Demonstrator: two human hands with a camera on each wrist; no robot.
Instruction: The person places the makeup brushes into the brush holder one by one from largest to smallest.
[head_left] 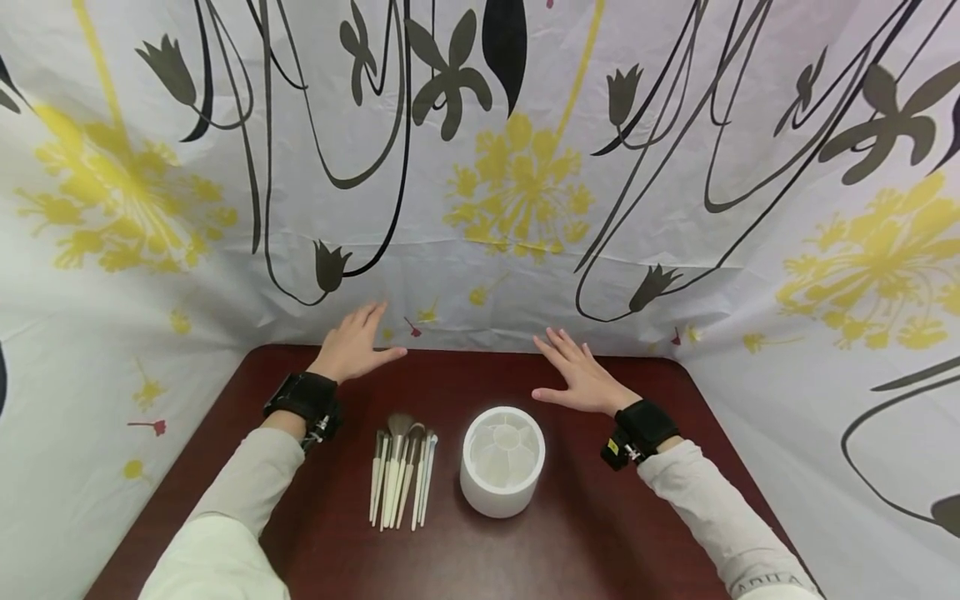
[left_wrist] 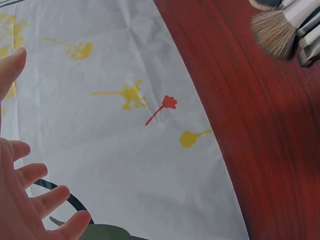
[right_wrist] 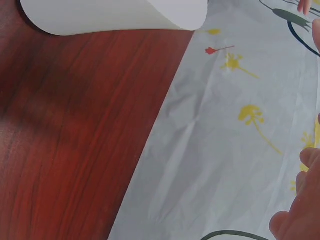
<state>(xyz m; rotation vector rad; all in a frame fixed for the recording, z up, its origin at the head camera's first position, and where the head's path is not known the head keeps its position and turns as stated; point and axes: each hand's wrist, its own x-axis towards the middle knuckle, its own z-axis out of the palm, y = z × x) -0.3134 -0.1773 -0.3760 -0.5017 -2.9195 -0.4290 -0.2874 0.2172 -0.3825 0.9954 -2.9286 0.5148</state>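
Observation:
My left hand [head_left: 352, 346] is held out over the far left of the table, fingers spread and nothing in it. On the other side my right hand [head_left: 581, 375] is likewise spread and holds nothing. Between the forearms lies a row of several makeup brushes [head_left: 401, 475] with pale handles, their bristles pointing away from me. Right of them stands a round white holder [head_left: 500, 500] with a divided top of several compartments. In the left wrist view, brush bristles [left_wrist: 275, 34] show at the upper right. The holder's white side [right_wrist: 115, 15] fills the top of the right wrist view.
The dark red wooden table [head_left: 600, 533] ends at a rounded far edge. A white patterned cloth [head_left: 480, 208] with yellow and grey flowers hangs behind it and along both sides. Each wrist wears a black camera strap [head_left: 303, 396].

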